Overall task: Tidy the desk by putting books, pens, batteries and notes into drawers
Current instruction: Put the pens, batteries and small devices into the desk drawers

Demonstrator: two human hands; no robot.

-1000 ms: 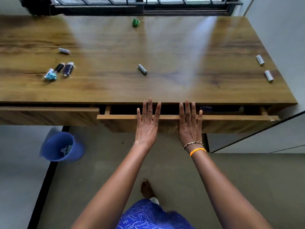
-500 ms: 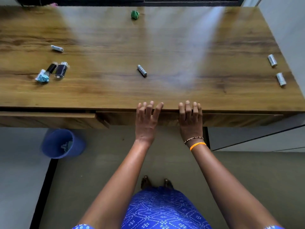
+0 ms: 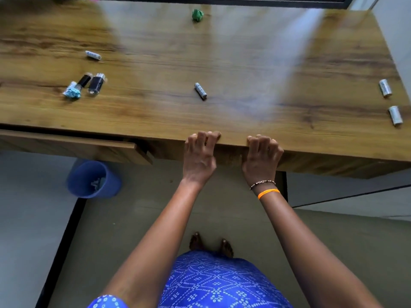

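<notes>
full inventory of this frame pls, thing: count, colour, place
desk: 1, brown wood, fills upper frame
batteries: 4 silver-white; far left, centre, two at right edge
dark batteries: 2, black, left
paper balls: 2; blue left, green far centre
left drawer: 1, wood, slightly out
bin: 1, blue, floor left
wristbands: 2, orange and beaded, right wrist
hands: left, right, fingers curled at desk's front edge

On the tabletop (image 3: 244, 63), one battery (image 3: 200, 90) lies ahead of my hands, four batteries (image 3: 93, 55) far left, two batteries (image 3: 385, 87) far right; a bin (image 3: 93, 180) stands below left.
</notes>
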